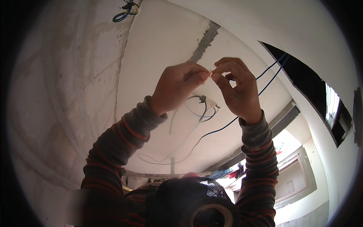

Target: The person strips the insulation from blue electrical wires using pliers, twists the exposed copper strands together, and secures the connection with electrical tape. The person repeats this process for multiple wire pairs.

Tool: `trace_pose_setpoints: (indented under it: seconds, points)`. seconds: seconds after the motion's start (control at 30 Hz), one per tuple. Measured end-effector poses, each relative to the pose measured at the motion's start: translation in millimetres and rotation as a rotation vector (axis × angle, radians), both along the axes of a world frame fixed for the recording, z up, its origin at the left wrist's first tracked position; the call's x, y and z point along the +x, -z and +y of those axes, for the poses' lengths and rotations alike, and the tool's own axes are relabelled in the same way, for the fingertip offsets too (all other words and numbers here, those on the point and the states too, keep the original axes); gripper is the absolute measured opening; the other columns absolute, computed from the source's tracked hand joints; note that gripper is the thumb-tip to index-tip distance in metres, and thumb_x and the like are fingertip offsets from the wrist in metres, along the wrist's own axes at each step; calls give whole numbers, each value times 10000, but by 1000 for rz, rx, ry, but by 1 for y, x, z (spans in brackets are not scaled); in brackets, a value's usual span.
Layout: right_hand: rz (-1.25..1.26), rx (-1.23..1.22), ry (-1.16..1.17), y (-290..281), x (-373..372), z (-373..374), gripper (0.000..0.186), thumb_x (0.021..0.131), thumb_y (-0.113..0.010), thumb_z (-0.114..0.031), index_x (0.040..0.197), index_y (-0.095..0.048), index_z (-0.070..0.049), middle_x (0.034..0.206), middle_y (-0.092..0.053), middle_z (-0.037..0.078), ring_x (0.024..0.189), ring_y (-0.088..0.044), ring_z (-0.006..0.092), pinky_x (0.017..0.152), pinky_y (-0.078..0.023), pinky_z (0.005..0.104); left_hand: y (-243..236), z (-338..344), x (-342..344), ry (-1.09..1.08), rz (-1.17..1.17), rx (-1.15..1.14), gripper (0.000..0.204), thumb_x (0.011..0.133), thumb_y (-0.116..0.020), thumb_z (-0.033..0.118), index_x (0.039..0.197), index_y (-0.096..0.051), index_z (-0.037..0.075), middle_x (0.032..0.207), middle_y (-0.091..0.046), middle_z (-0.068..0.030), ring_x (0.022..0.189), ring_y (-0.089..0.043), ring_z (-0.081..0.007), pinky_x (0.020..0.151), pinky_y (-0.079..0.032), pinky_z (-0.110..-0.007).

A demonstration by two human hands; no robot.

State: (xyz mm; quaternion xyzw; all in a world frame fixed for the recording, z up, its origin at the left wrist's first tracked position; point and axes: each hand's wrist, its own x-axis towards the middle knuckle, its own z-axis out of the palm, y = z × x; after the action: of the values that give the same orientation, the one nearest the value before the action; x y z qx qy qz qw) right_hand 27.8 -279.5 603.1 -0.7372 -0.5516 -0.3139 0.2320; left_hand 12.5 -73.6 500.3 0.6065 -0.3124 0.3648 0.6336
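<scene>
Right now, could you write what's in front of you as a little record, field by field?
Left hand: raised, pinching a small copper-coloured piece, too small to identify
Right hand: fingertips at the same piece
Blue wires: run from the dark opening toward the right hand
Beyond: looped wires against a pale surface
Sleeves: dark, orange-striped

Head-worn fisheye, facing fingers (226,67) from near.

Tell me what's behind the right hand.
Pale ceiling shows around the right hand. Two blue wires reach its right edge, and a dark wire emerges at its lower left; whether they connect is covered.
</scene>
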Motion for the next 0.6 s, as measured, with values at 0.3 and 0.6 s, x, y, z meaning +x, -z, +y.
trace_pose_setpoints:
  seconds: [0.3, 0.6]
  points:
    - [-84, -91, -24, -7, 4, 5, 127, 932, -855, 20, 1022, -787, -38, 1165, -710, 110, 960, -742, 170, 737, -633, 299, 2, 12, 0, -70, -40, 97, 192, 1065, -705, 142, 1125, -811, -5, 918, -761, -38, 808, -611, -81, 741, -491, -268]
    - [-9, -76, -34, -6, 5, 9, 91, 896, -869, -47, 967, -812, -40, 1040, -761, 69, 840, -739, 188, 705, -586, 309, 1, 17, 2, -59, -27, 199, 161, 1046, -711, 124, 1093, -792, -7, 843, -715, -28, 756, -578, -77, 694, -467, -284]
